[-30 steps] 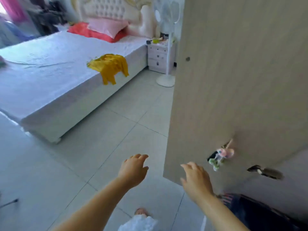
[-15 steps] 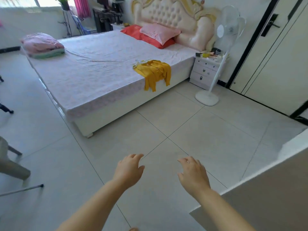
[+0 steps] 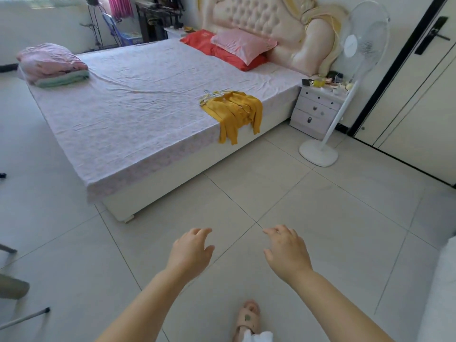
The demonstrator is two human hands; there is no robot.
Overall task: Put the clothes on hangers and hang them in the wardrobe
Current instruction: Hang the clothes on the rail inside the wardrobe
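A yellow garment (image 3: pixel 234 111) lies on the near right edge of the bed (image 3: pixel 138 112), its sleeves hanging over the side. A thin hanger (image 3: pixel 208 96) seems to lie at its upper left corner. My left hand (image 3: pixel 191 251) and my right hand (image 3: pixel 286 250) are held out low over the tiled floor, well short of the bed. Both hold nothing, with fingers loosely curled. The wardrobe door shows only as a pale edge (image 3: pixel 441 287) at the far right.
A white standing fan (image 3: pixel 345 77) and a nightstand (image 3: pixel 318 109) stand right of the bed. Folded pink bedding (image 3: pixel 50 64) lies at the bed's far left corner. A chair leg (image 3: pixel 24 317) pokes in at lower left. My foot in a slipper (image 3: pixel 248 319) is below.
The view has swung left, away from the wardrobe door, and now faces the bed and the yellow garment. Both hands stay empty, held out in front.
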